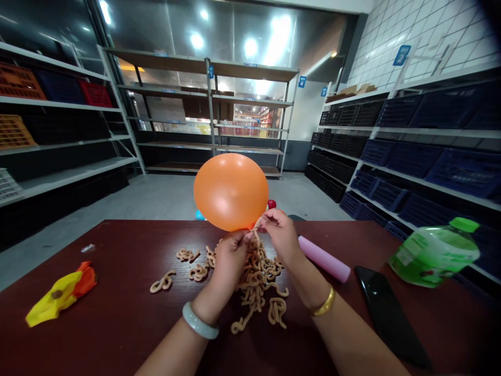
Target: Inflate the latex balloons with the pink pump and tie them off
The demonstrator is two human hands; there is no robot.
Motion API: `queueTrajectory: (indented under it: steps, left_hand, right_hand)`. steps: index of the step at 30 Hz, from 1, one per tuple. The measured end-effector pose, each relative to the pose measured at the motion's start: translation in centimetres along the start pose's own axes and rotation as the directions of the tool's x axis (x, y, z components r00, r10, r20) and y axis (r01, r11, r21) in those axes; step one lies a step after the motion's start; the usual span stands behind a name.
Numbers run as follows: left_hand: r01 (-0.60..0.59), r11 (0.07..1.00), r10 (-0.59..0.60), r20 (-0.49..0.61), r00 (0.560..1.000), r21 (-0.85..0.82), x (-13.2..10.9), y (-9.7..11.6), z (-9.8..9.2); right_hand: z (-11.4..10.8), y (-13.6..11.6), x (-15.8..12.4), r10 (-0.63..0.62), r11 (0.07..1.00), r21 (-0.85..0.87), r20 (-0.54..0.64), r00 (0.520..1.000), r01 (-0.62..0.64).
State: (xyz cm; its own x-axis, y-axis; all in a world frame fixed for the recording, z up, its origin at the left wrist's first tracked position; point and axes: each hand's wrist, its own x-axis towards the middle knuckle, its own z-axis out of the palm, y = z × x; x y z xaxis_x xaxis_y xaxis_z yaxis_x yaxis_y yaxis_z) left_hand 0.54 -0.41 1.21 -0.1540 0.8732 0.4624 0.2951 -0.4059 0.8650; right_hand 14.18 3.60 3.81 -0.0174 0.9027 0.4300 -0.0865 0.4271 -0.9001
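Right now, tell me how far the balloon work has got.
Done: the orange balloon is blown up full. In hand: left hand and right hand pinch its neck above the pile of tan loops. Left: the yellow and orange balloons lie flat on the table.

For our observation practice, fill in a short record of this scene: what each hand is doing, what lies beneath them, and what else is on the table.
left hand: pinches the neck of the inflated orange balloon
right hand: fingers at the same neck, from the other side
beneath the hands: pile of tan looped strings on the dark red table
table, left side: limp yellow and orange balloons
table, right side: pink tube, black phone, green bottle
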Motion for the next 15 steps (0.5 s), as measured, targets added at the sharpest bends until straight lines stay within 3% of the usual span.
queueTrajectory:
  steps: [4,7,11,15]
  left_hand:
    - [0.002,0.998,0.003,0.071,0.997,-0.070,-0.2,0.3,0.4]
    - [0.040,0.987,-0.021,0.118,0.993,-0.159,-0.3,0.7,0.8]
    - [-0.029,0.991,0.042,0.095,0.995,-0.133,-0.4,0.6,1.1]
    - [-0.146,0.988,0.149,0.078,0.986,-0.042,-0.4,-0.1,0.9]
  right_hand:
    - [-0.7,0.2,0.5,-0.078,0.992,-0.103,-0.079,0.994,0.069]
    - [-0.8,0.7,0.8,-0.085,0.994,-0.077,-0.150,0.985,0.074]
    - [-0.6,1.3,1.0,0.030,0.993,0.116,-0.188,0.982,-0.008]
    - [-0.6,1.0,1.1,0.173,0.953,0.274,-0.132,0.976,-0.132]
